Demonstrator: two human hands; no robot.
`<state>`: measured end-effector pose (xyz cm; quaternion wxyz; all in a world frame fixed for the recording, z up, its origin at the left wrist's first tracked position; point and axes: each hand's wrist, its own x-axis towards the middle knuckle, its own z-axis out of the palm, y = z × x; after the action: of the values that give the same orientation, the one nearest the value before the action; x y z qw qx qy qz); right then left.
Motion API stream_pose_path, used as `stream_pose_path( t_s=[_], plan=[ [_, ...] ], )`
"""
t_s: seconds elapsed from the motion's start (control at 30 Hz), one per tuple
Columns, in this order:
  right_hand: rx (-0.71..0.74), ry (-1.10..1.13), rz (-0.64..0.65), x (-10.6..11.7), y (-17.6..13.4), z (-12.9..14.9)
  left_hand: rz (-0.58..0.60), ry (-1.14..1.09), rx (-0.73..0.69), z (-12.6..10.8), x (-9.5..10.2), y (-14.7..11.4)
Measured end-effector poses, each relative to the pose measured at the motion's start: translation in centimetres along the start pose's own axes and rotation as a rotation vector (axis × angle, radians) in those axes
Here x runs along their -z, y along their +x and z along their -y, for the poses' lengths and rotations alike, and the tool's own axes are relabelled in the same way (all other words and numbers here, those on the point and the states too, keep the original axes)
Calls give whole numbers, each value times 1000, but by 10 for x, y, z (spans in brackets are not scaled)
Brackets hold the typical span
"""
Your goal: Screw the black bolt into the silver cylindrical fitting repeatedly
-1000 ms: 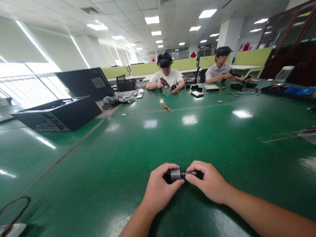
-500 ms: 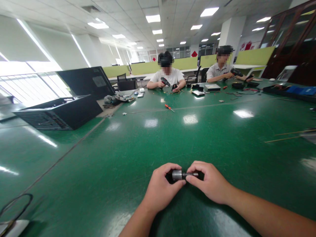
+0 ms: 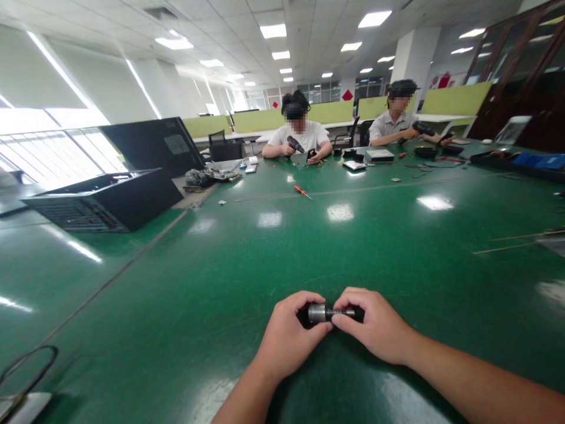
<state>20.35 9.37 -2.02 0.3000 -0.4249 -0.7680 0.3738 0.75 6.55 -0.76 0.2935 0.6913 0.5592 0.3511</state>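
Near the front of the green table, my left hand (image 3: 289,335) is closed around the wide grey end of a small metal cylinder with a shaft (image 3: 316,312). The thinner, ridged shaft points to the right; whether the ridges are a spring or a thread I cannot tell. My right hand (image 3: 375,327) pinches this shaft between thumb and fingers, its bright tip showing past them. The part lies level between both hands, just above or on the tabletop. The fingers hide some of its surface.
The green table (image 3: 247,259) bears an orange screwdriver (image 3: 302,192), an open black computer case (image 3: 106,200) at left and thin sticks (image 3: 507,245) at right. A cable (image 3: 42,368) lies at lower left. Two people (image 3: 304,138) sit across, each holding a power drill.
Both hands keep almost the same place and grip on the metal part. The view has shifted very slightly.
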Motion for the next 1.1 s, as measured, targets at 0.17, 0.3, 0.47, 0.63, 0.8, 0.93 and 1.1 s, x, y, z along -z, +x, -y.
stream_pose_path(
  t_s=[0.17,0.3,0.47,0.63,0.8,0.93,1.1],
  plan=[
    [5,-2,-2,0,-1,0,4,-1,-3,0,0,0],
    [10,-11,1,0,0,0,2,5,-13,1,-1,0],
    [16,-44,22,-1,0,-2,19,16,-30,2,-1,0],
    [11,-55,30,0,-1,-2,22,26,-38,2,-1,0],
    [13,-57,26,0,-1,-2,24,27,-36,1,-1,0],
    [21,-66,25,0,-1,-2,25,23,-29,0,-1,0],
    [29,-72,25,0,0,-3,25,26,-30,0,-2,0]
  ],
)
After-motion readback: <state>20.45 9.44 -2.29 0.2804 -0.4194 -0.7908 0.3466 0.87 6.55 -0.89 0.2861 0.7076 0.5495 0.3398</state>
